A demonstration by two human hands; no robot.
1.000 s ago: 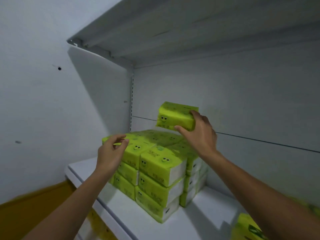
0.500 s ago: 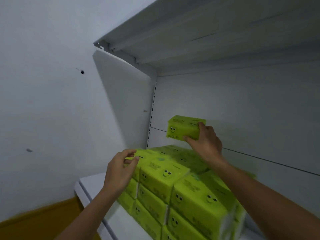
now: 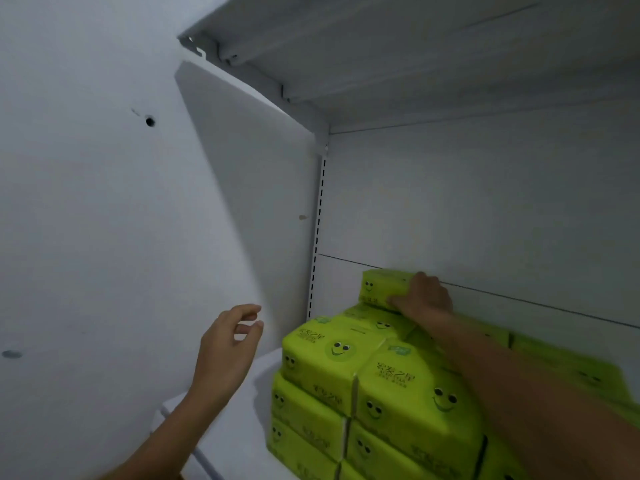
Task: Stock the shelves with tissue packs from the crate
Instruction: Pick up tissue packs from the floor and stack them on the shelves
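Tissue pack (image 3: 381, 287), lime green with a smiling face printed on it, sits at the very top of the stack (image 3: 346, 375) of matching packs, towards its rear and close to the back panel (image 3: 485, 202). The right hand (image 3: 424, 296) grips its right end, fingers over the top and thumb along the lower front edge. Whether its underside rests fully on the stack cannot be told. The left hand (image 3: 228, 344) hovers to the left of the stack, holding nothing, its fingers loosely curled.

The step in hand appears to be seating this pack as the start of a new layer. The next move likely calls for setting it square with the packs below, letting go without nudging the stack, then fetching another from the crate, which is out of view.

Beneath the stack lies a white shelf (image 3: 225, 434). Behind the stack's left corner rises a slotted upright (image 3: 318, 237), above it is another white shelf (image 3: 415, 57), and to its left a pale wall (image 3: 86, 237) with a small dark hole (image 3: 150, 121).
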